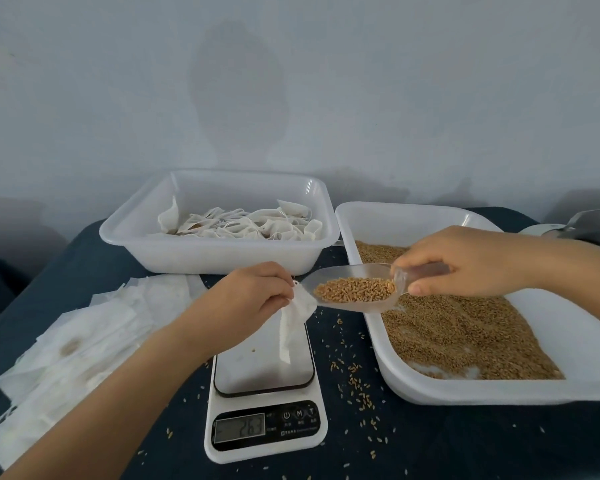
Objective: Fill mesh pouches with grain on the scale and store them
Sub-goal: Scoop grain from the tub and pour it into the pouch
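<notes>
White tub (201, 252) of filled pouches (243, 225) behind scale (264, 393); loose grains (355, 382) beside it.

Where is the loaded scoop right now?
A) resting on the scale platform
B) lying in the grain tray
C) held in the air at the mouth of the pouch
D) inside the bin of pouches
C: the right hand holds the clear scoop, full of grain, in the air with its tip at the mouth of the mesh pouch, which the left hand pinches above the scale.
</notes>
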A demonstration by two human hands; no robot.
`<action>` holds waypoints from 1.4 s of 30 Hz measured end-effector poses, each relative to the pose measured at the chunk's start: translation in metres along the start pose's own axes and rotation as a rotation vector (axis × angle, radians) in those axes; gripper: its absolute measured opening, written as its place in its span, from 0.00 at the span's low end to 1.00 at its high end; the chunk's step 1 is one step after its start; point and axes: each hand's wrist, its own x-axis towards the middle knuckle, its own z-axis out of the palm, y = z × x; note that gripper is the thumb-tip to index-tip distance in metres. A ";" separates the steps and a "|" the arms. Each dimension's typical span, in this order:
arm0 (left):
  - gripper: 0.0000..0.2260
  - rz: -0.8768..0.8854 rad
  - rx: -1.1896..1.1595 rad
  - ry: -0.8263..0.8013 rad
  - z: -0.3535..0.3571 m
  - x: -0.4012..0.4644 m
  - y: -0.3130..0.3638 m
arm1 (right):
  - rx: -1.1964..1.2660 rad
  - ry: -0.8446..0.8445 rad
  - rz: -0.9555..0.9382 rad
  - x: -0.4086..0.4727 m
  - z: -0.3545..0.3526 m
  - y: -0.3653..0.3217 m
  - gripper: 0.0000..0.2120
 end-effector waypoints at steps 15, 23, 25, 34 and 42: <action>0.09 -0.004 -0.002 -0.047 0.015 0.015 0.013 | -0.199 -0.062 0.039 -0.006 -0.008 -0.006 0.10; 0.10 -0.006 -0.009 -0.059 0.018 0.016 0.018 | -0.245 -0.132 0.050 0.000 -0.024 -0.020 0.04; 0.10 -0.007 -0.015 -0.053 0.017 0.017 0.018 | -0.256 -0.144 0.048 0.003 -0.030 -0.026 0.07; 0.10 0.010 -0.016 -0.021 0.017 0.017 0.021 | -0.379 -0.176 0.059 0.010 -0.044 -0.043 0.11; 0.09 0.020 -0.031 0.015 0.018 0.015 0.021 | -0.400 -0.202 0.106 0.011 -0.050 -0.052 0.13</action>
